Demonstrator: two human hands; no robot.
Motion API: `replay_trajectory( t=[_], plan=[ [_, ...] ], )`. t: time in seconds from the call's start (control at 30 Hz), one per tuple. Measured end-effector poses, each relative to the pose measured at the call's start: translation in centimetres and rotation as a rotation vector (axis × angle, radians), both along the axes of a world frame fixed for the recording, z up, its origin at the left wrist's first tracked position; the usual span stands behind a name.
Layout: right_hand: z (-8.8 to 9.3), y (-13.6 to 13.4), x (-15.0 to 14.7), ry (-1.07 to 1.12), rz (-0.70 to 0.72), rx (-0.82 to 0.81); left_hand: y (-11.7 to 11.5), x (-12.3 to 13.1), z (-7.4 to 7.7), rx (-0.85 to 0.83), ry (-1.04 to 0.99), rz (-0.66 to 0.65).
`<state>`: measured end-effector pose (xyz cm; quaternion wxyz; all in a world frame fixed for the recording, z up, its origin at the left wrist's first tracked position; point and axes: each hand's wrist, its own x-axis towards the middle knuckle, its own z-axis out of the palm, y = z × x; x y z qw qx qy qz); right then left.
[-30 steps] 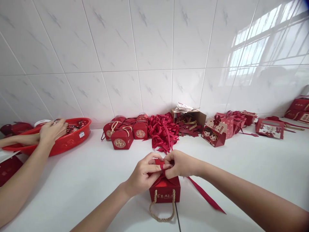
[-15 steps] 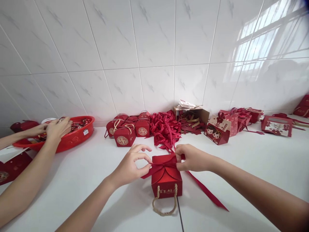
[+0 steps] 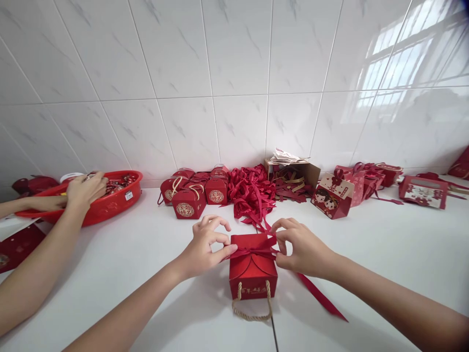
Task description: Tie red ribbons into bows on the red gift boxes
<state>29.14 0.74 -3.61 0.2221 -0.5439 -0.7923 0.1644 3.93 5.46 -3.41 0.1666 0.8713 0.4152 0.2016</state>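
Observation:
A small red gift box (image 3: 252, 281) stands upright on the white table, its twisted rope handle (image 3: 252, 317) hanging down at the front. Across its top runs a red ribbon (image 3: 252, 252), gathered in the middle like a bow or knot. My left hand (image 3: 207, 247) pinches the ribbon at the box's left side, thumb and forefinger together. At the right side my right hand (image 3: 302, 247) pinches the other part of the ribbon. One long ribbon tail lies on the table to the right, below that hand.
Behind the box lie a heap of red ribbons (image 3: 251, 193), several red boxes (image 3: 188, 201) and an open carton (image 3: 311, 176). More decorated boxes (image 3: 331, 196) stand to the right. On the left, another person's hands (image 3: 86, 190) reach into a red basin (image 3: 117, 208).
My right hand has moved slightly right, away from the knot, drawing the ribbon outward. My left hand has shifted a little toward the box. The other person's hands have moved slightly in the basin.

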Motion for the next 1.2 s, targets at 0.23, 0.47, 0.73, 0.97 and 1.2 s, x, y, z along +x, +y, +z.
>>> replay_trajectory(
  t=[0.23,0.47,0.73,0.97,1.2],
  plan=[
    [-1.0,-0.3,0.3,0.045,0.028,0.004,-0.7,0.0,-1.3,0.048,-0.003,0.003],
    [-1.1,0.0,1.0,0.365,0.109,-0.062,-0.7,0.1,-1.2,-0.265,-0.247,-0.048],
    [0.2,0.1,-1.7,-0.009,0.378,0.07,-1.6,0.8,-0.7,-0.444,-0.259,-0.147],
    [1.9,-1.3,-0.7,-0.081,0.301,0.019,-1.3,0.3,-1.8,-0.543,-0.449,-0.158],
    [2.7,-3.4,12.4,-0.095,-0.255,-0.168,1.8,1.7,-5.7,-0.291,-0.112,0.034]
  ],
)
